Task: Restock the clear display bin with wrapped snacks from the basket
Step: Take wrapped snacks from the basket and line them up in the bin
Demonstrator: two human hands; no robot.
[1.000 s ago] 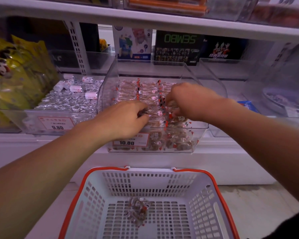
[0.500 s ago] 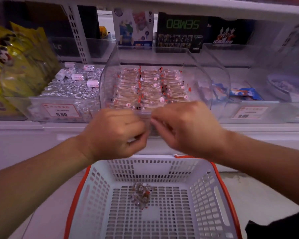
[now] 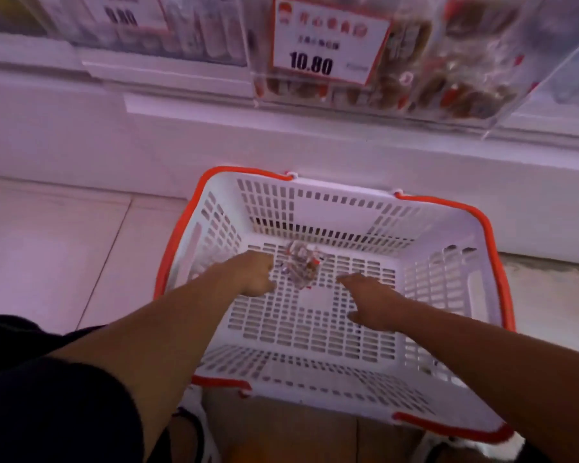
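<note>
Floor: pale tiles under your basket (image 3: 335, 208), below the shelf.
Bin (image 3: 448, 78): above, on the shelf.
Snacks (image 3: 302, 266): on the basket bottom.
Left hand (image 3: 253, 275): fingers curled beside snacks; grip unclear.
Right hand (image 3: 370, 302): fingers straight, empty, near snacks.

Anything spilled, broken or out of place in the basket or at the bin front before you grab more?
Nothing stands out. The basket sits upright on the floor with one small clump of wrapped snacks left inside. Both hands reach in: the left hand beside the clump, the right hand nearby. The price tag hangs slightly tilted.
</note>
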